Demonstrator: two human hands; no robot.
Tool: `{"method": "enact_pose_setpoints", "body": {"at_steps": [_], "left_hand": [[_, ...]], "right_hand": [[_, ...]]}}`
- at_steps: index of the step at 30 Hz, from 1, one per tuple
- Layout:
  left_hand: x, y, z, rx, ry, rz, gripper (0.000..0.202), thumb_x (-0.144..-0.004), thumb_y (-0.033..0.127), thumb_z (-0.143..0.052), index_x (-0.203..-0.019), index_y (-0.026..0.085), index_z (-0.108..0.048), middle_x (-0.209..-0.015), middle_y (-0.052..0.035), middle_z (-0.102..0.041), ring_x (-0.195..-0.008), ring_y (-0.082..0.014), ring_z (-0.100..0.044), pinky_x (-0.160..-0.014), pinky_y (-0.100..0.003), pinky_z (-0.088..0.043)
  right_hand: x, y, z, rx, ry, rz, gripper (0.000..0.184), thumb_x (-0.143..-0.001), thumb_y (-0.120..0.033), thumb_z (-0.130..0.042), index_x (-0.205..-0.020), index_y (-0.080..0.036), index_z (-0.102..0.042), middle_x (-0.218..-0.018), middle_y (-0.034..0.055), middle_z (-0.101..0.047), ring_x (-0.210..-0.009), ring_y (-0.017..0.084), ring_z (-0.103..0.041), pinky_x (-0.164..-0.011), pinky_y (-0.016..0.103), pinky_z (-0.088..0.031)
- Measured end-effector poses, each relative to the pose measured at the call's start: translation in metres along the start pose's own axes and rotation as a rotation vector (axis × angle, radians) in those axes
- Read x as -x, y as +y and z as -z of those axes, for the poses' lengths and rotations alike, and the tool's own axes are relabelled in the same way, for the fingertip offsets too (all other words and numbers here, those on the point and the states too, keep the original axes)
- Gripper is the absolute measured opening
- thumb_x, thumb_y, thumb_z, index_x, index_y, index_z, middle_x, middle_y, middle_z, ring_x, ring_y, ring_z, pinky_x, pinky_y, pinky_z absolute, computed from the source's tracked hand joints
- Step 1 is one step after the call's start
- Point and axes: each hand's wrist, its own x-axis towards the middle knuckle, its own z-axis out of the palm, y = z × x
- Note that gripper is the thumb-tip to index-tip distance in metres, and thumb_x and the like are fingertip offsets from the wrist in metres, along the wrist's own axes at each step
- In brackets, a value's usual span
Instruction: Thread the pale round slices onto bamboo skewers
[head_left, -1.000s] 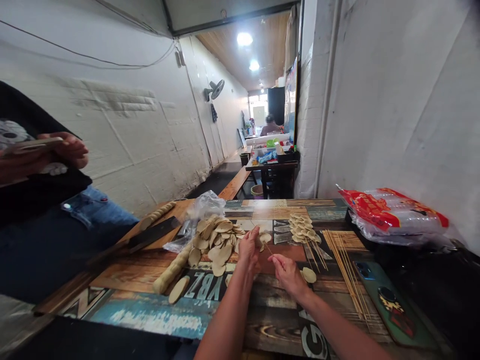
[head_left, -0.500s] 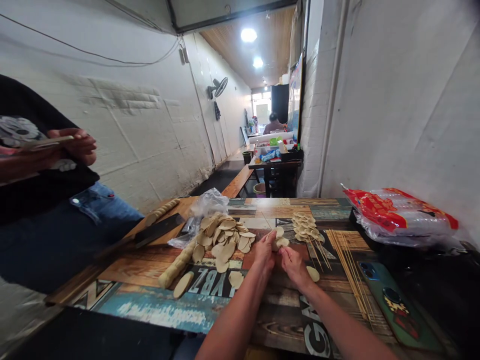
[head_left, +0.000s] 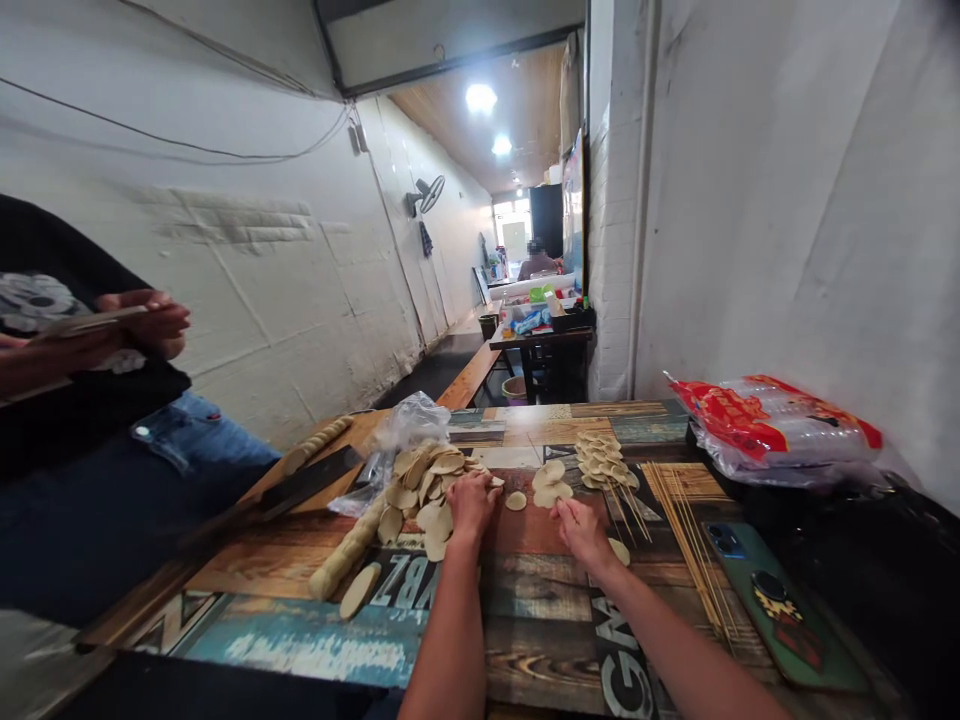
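My left hand [head_left: 469, 502] rests on the right edge of a heap of pale round slices [head_left: 424, 485], fingers curled down onto them. My right hand [head_left: 579, 528] is closed round the near end of a thin skewer with a few slices [head_left: 551, 483] threaded at its far end. One loose slice [head_left: 515, 501] lies between my hands, another [head_left: 619, 550] just right of my right wrist. Further back lie finished skewers of slices [head_left: 600, 457].
Bare bamboo skewers [head_left: 686, 530] lie at the right beside a phone [head_left: 780, 605] and a red-and-clear packet [head_left: 772, 425]. A long pale roll [head_left: 346, 545], a cleaver [head_left: 300, 485] on a board and a plastic bag [head_left: 405, 425] sit at left. A person with a phone [head_left: 90, 320] sits left.
My left hand has left the skewer and moved left onto the heap of slices. The skewer with its slices has come down toward the table in my right hand.
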Motion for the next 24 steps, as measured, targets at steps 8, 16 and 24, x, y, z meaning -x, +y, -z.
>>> {"method": "enact_pose_setpoints", "body": {"at_steps": [8,16,24], "left_hand": [[-0.007,0.004,-0.01,-0.015,0.112,0.032,0.022,-0.085,0.034,-0.058,-0.087,0.021,-0.076,-0.109,-0.0118,-0.068,-0.106,-0.0285,-0.055,-0.087,-0.038,-0.033],[-0.012,0.007,-0.019,0.387,0.323,0.027,0.03,-0.091,0.034,-0.046,-0.089,0.019,-0.072,-0.087,-0.0107,-0.072,-0.081,-0.0217,-0.062,-0.076,-0.031,-0.039],[-0.012,0.029,-0.021,1.447,0.152,0.463,0.016,-0.087,0.03,-0.053,-0.087,0.018,-0.063,-0.079,-0.004,-0.068,-0.067,-0.0168,-0.063,-0.064,-0.029,-0.05]], "right_hand": [[0.003,0.0,-0.002,0.073,-0.03,0.04,0.036,-0.091,-0.031,-0.036,-0.074,-0.017,-0.065,-0.049,-0.002,-0.054,-0.048,0.014,-0.05,-0.051,0.023,-0.032],[0.006,-0.006,0.001,0.206,-0.041,0.12,0.035,-0.092,-0.021,-0.039,-0.075,-0.016,-0.069,-0.075,0.0056,-0.071,-0.071,0.016,-0.063,-0.065,0.023,-0.039],[0.013,-0.012,0.001,0.231,-0.042,0.13,0.035,-0.094,-0.018,-0.041,-0.077,-0.015,-0.071,-0.078,0.0063,-0.073,-0.074,0.016,-0.065,-0.066,0.022,-0.038]]}}
